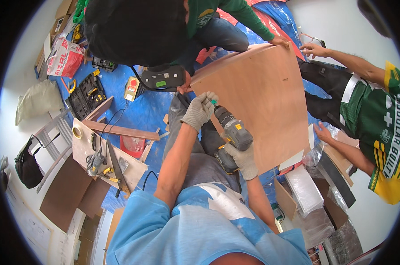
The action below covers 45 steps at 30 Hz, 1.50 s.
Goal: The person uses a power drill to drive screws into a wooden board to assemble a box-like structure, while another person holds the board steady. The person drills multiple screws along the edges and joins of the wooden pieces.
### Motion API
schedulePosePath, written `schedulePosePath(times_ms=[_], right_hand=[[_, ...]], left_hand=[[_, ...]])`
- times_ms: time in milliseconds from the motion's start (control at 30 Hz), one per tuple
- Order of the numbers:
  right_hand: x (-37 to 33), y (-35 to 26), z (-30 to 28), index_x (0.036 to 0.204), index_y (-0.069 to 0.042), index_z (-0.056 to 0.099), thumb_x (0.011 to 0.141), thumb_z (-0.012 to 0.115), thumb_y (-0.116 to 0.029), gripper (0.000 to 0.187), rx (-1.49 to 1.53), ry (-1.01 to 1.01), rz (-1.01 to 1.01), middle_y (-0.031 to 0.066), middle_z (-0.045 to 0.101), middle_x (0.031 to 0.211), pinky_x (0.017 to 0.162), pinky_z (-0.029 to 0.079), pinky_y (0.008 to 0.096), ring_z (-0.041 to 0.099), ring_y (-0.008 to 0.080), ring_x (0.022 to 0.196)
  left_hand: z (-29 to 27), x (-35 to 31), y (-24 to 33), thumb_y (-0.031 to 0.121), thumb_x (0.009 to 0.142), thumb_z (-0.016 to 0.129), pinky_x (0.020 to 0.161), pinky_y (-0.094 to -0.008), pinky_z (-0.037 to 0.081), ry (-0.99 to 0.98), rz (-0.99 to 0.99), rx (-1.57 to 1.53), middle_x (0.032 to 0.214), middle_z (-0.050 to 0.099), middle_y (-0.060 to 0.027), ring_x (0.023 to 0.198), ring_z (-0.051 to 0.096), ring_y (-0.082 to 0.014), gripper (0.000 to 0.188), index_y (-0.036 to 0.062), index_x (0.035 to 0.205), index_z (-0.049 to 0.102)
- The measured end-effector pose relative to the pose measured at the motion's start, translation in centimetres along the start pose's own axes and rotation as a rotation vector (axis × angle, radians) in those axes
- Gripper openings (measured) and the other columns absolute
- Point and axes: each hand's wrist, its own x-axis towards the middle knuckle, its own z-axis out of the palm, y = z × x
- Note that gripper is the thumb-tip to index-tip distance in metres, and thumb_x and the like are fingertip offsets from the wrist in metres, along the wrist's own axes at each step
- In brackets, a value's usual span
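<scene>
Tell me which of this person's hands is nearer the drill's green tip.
Left. The left hand is close beside the green tip; the right hand is farther back, gripping the drill.

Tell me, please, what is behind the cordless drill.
The wooden panel and grey trousers show behind the cordless drill; what the drill and right hand cover cannot be seen.

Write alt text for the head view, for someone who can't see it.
A gloved right hand grips a drill, with the gloved left hand at its tip. Beyond, one person holds a wooden panel, another's hands beside it; blue sheeting lies underfoot.
</scene>
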Motion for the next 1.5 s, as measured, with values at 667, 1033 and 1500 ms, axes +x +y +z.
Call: schedulePosePath(times_ms=[667,1033,1500], right_hand=[[1.5,-0.6,0.4,0.141,0.003,0.059,0.077,0.082,-0.008,0.069,-0.252,-0.024,0.047,0.0147,0.077,0.110,0.088,0.058,0.0346,0.075,0.0174,0.100],[3.2,-3.1,2.2,0.147,-0.011,0.053,0.081,0.078,-0.012,0.070,-0.602,-0.042,-0.125,0.0244,0.074,0.108,0.083,0.059,0.0475,0.072,0.0423,0.098],[7.7,-2.4,5.6,0.147,-0.012,0.052,0.085,0.075,-0.023,0.067,-0.773,0.010,-0.069,0.0229,0.073,0.111,0.084,0.056,0.0510,0.071,0.0424,0.099]], left_hand=[[0.5,1.0,1.5,0.017,0.109,0.051,0.077,-0.0387,0.065,0.080,0.108,0.265,0.099,0.071,-0.0147,0.088,0.075,-0.0298,0.021,-0.0019,0.113,0.059],[-1.2,2.5,1.3,0.019,0.110,0.051,0.078,-0.0385,0.064,-0.005,0.003,0.134,0.098,0.069,-0.0112,0.088,0.073,-0.0264,0.019,0.0030,0.113,0.060],[-1.0,5.2,1.4,0.026,0.108,0.053,0.095,-0.0503,0.057,0.083,0.165,0.359,0.117,0.069,-0.0066,0.113,0.065,-0.0252,0.024,0.0092,0.123,0.061]])
